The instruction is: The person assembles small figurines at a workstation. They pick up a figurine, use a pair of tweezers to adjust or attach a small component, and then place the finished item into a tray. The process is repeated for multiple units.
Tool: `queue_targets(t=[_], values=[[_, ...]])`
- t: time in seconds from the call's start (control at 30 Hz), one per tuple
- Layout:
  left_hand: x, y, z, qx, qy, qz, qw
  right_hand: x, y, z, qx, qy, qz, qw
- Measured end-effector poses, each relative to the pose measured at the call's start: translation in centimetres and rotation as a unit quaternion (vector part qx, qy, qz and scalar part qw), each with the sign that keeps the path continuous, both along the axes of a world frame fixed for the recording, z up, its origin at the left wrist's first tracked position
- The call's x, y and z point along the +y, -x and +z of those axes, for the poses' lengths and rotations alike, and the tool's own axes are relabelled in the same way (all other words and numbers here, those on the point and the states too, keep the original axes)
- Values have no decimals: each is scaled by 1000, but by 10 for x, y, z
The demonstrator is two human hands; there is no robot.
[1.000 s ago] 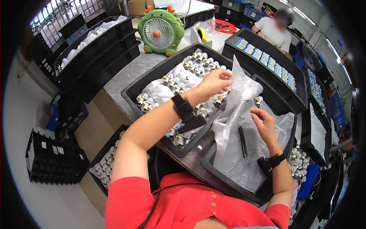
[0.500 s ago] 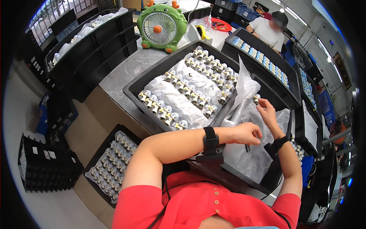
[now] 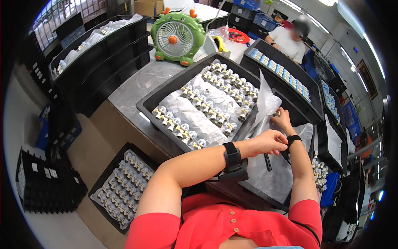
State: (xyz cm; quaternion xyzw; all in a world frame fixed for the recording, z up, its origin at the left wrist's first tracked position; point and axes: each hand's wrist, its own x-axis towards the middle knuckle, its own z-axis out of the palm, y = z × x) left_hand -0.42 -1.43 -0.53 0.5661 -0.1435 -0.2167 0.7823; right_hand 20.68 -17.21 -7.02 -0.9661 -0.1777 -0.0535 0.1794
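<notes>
My right hand is at the far end of a black tray lined with translucent white sheeting. Its fingertips close round a small figurine, mostly hidden by them. My left hand hovers over the same tray beside my right wrist, fingers loosely apart with nothing seen in them. Under it a thin dark pen-like stick lies on the sheeting. A loose white sheet stands up at the tray's far left corner. To the left, a second black tray holds rows of clear-headed figurines between white wrapping.
A green animal-shaped fan stands behind the figurine tray. Stacked black crates rise at the left. Another filled tray sits low at the near left. Beyond, a person works behind a tray of blue-and-white pieces.
My right hand has moved slightly left and its fingers have closed on the figurine. My left hand has risen a little, nearer the right wrist. The view has shifted slightly.
</notes>
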Motion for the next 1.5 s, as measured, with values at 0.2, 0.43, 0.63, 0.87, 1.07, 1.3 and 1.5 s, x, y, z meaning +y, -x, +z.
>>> queue_targets(t=[0.2, 0.43, 0.63, 0.87, 1.07, 1.3, 1.5], values=[[-1, -5, -2, 37, 24, 96, 994, -14, 25, 36, -38, -66, 65, 995], [8, -7, 0, 55, 73, 250, 964, 1, 123, 99, -46, -250, 204, 945], [13, -7, 5, 36, 147, 176, 973, 0, 154, 95, -83, -284, 269, 916], [11, -1, 14, -29, 121, 144, 982, -2, 162, 91, -120, -316, 304, 891], [10, 1, 17, -28, 94, 156, 983, -1, 164, 81, -115, -352, 302, 878], [9, 1, 19, -37, 93, 157, 983, -1, 163, 79, -122, -354, 296, 879], [12, 1, 17, -29, 94, 156, 983, 0, 163, 79, -114, -357, 295, 879]])
